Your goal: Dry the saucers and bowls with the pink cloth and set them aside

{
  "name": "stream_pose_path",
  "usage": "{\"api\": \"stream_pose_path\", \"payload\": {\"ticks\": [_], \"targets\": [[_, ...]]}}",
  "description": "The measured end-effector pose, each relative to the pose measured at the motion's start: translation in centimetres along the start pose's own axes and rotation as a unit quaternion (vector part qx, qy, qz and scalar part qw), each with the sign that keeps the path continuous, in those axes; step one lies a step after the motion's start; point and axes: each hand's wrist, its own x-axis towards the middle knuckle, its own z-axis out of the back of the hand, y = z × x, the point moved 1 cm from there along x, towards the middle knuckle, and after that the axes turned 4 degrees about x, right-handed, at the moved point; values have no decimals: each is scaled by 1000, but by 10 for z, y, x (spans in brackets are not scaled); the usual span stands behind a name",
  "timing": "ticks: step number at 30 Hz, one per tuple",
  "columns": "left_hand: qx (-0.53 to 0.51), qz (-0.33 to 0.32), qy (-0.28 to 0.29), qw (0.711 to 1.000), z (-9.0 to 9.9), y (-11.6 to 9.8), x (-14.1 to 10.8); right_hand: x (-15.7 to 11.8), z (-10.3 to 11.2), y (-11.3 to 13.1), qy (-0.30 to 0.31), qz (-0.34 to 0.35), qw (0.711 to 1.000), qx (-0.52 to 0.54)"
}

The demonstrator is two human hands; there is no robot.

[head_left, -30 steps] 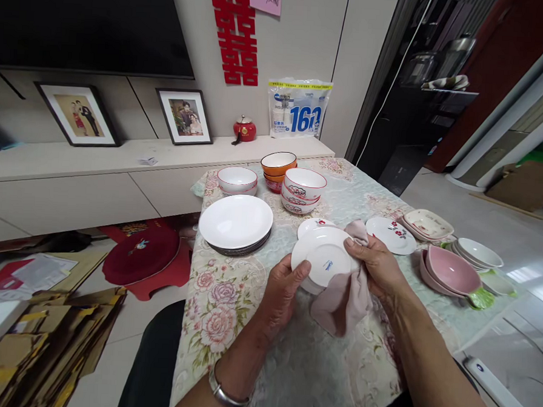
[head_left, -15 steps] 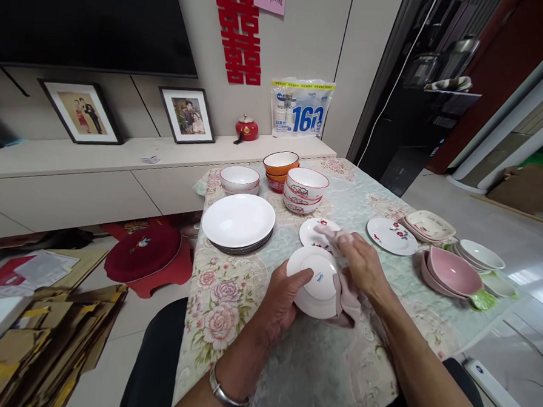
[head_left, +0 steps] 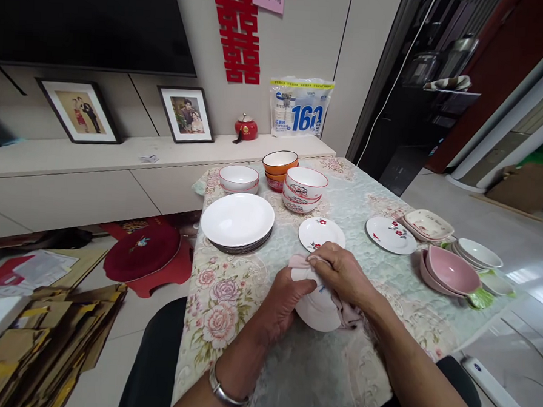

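Note:
My left hand [head_left: 289,295] grips the near-left edge of a small white plate [head_left: 319,310], thumb across its underside, which faces up at me. A pale pink cloth [head_left: 301,267] is bunched over the plate's far rim and hangs behind its right side. My right hand [head_left: 341,269] is closed on this cloth, pressing it to the rim. Just beyond lies a small white plate with red flowers [head_left: 321,231]. To the right sits another flowered plate [head_left: 390,235]. On the left stands a stack of large white plates [head_left: 238,220].
Stacked white bowls [head_left: 305,181], orange bowls [head_left: 280,161] and further white bowls [head_left: 239,176] stand at the table's back. Pink leaf-shaped bowls [head_left: 452,271], small white bowls [head_left: 478,252] and rectangular dishes [head_left: 429,224] fill the right side. A red stool [head_left: 144,251] and flattened cardboard [head_left: 55,332] are left of the table.
My right hand has moved left and nearer, bringing the cloth onto the plate's far rim. The plate in my left hand has tipped and dropped slightly.

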Motion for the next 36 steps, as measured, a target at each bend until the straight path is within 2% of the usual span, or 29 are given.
{"api": "stream_pose_path", "payload": {"ticks": [2,4,6,9,11,17,22,25,28,33,36], "targets": [[5,-1,2,1000,2,-1,1,0,4,-11,-16,-62,997,-44],[5,-1,-1,1000,3,-2,2,-1,3,-12,-29,-84,993,-74],[-3,-2,-7,1000,3,-2,2,-1,-2,-4,-25,-45,997,-55],[-20,-5,7,1000,0,-1,2,0,-11,13,13,63,998,-11],[-28,-4,9,1000,-1,-1,2,1,-14,15,22,78,997,-5],[-37,18,-61,997,4,0,4,0,-2,-12,-35,-73,995,-59],[-106,-13,-56,993,6,2,7,1,-2,-22,-70,-115,982,-133],[-97,-32,-64,993,4,4,7,2,-5,-20,-92,-99,983,-128],[-62,-28,-65,996,0,5,5,1,-6,-9,-104,-50,990,-76],[-28,-3,-43,999,-2,4,1,-1,-4,8,-32,79,996,15],[-7,2,-44,999,0,1,0,0,-2,-1,-33,44,998,30]]}}
